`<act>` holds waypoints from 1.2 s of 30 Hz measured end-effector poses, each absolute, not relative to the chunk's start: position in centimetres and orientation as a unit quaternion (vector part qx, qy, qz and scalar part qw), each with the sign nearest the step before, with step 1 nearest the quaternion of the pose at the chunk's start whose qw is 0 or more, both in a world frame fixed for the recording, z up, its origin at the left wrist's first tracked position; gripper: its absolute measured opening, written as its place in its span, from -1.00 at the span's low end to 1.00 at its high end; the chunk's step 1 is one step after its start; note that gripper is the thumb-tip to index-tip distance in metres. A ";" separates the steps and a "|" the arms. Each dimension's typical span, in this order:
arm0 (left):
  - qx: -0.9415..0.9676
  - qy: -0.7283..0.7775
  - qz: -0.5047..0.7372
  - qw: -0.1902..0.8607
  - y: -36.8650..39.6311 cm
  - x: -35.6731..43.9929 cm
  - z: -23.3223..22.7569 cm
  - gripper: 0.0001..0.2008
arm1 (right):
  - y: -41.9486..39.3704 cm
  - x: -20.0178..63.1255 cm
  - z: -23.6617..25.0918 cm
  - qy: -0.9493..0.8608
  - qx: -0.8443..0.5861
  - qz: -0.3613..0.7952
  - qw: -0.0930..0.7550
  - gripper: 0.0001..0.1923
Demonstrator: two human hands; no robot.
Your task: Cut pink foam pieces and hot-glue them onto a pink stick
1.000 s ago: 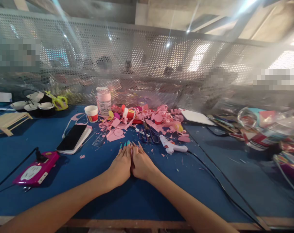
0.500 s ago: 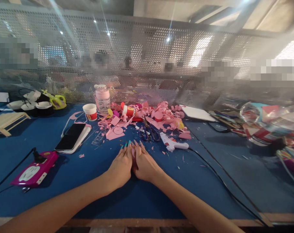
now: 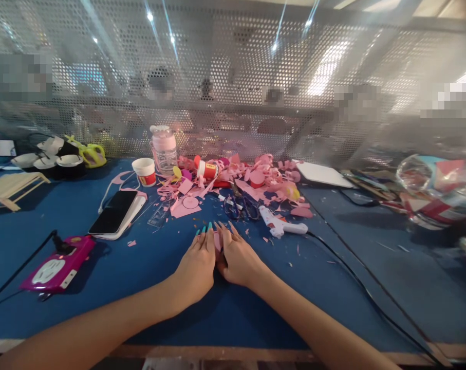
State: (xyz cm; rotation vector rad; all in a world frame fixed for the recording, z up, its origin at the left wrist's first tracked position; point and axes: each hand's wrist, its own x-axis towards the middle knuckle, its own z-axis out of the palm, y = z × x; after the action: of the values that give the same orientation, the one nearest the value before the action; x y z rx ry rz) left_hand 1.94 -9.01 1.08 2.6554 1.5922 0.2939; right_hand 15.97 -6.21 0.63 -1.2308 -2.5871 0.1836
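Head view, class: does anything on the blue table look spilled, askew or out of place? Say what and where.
Yes. Pink paper scraps lie strewn in a heap at the back of the blue table, with stray bits reaching the left hand and right hand. A white glue gun lies on its side at the heap's edge.

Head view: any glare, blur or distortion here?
Head view: light streaks flare across the perforated metal screen; edges bend wide-angle; the clear bag at right is smeared; left hand, right hand and glue gun read sharp.
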 end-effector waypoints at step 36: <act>0.856 0.503 0.119 -0.018 -9.9 2.1 0.6 -0.39 | -6.7 16.2 0.1 -0.893 -0.427 0.034 0.138 -0.28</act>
State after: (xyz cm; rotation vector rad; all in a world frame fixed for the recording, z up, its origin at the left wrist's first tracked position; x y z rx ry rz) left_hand 2.06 -9.94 0.64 2.7200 1.5969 0.3779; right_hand 16.22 -6.73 0.15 -1.2341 -2.5823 0.0976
